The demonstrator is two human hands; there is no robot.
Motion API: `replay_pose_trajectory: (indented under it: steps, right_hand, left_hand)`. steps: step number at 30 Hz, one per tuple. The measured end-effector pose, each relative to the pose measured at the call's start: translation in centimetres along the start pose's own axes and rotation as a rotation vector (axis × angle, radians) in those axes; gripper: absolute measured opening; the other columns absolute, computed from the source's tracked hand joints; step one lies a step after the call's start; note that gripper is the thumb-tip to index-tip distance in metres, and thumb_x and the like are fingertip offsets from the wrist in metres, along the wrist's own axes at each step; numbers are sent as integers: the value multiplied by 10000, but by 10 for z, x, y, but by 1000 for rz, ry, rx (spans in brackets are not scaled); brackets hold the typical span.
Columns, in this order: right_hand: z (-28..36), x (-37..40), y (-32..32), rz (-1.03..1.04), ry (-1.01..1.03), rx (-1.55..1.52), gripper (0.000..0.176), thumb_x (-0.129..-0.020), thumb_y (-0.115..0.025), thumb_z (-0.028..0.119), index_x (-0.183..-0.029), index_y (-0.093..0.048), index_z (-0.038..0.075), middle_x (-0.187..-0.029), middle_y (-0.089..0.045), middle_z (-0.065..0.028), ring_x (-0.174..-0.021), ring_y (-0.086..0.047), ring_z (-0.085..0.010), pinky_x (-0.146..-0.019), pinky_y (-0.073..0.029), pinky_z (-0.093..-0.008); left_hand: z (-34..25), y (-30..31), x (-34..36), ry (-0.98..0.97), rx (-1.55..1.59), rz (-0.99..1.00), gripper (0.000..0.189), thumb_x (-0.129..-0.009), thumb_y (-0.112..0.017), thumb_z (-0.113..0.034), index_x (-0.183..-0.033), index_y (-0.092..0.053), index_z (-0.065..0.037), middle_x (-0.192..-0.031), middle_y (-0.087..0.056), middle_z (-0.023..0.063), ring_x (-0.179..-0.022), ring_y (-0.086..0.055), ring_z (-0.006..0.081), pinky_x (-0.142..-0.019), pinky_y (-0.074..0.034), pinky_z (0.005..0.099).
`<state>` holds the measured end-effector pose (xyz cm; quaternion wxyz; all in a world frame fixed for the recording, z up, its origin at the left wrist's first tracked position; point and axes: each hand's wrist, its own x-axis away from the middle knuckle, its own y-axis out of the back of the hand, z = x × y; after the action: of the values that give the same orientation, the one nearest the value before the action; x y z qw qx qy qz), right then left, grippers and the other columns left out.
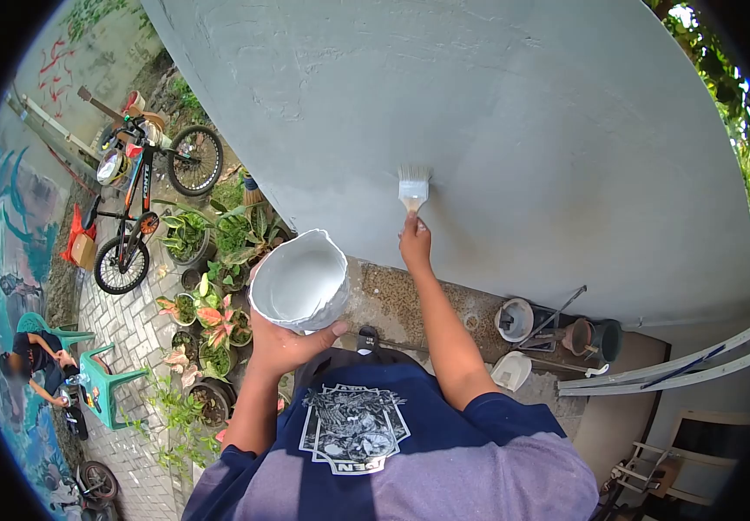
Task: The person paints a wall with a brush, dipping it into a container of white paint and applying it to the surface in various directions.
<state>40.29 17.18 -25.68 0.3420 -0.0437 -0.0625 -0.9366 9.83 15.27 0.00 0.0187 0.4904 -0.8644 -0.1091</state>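
My right hand (pixel 415 241) is closed round the wooden handle of a paintbrush (pixel 413 189). The bristles point up and lie against the grey wall (pixel 514 113). Lighter, whitish paint shows on the wall to the left of the brush. In front of my chest, my left hand (pixel 295 347) grips a paint-caked container (pixel 332 304) from below and the side, thumb along its lower edge. The container tilts so that its pale inside shows, coated with white paint. Its rim is uneven and crusted.
Potted plants (pixel 210 326) line the paving at left, with a bicycle (pixel 145 187) beyond them. A person (pixel 41 365) sits near green plastic stools (pixel 106 386). Buckets (pixel 514 319) and a white tray (pixel 511 371) stand along the wall's foot, near long pale rails (pixel 679 360).
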Motion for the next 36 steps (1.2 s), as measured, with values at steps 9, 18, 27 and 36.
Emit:
replay_pose_trajectory:
  steps: [9,18,27,36]
  right_hand:
    - [69,22,2,112,-602,-300,439,-1062,-452,474,-838,-482,97,-593,-390,28,-422,-292,-71,-384,-221,-263]
    - [181,43,1,66,140,-369,454,-1079,-434,450,-824,-487,78,-603,-420,29,-449,-319,-39,-403,-246,-226]
    - [-39,-6,-28,-100,-60,99,489,-1053,-438,512,-787,-458,101,-567,-401,18,-407,-324,-93,-382,-279,-296]
    - [27,22,-7,57,-673,-352,450,-1049,-470,497,-849,-464,93,-575,-349,30,-398,-255,-84,-369,-205,-274]
  left_hand:
    - [1,13,-5,-34,3,-8,934,-618,-929,-231,-1364,-437,38,-1242,-621,157,-1133,-623,252,-994,-481,391]
    - [-5,0,-3,25,61,1,893,-613,-925,-225,-1338,-477,42,-1212,-646,155,-1109,-638,244,-985,-488,385]
    - [-2,3,15,21,23,-47,970,-600,-930,-213,-1384,-417,34,-1264,-608,158,-1149,-616,244,-1006,-476,389]
    - [-5,13,39,-43,20,-153,886,-605,-933,-197,-1333,-483,31,-1220,-637,144,-1107,-632,234,-977,-491,382]
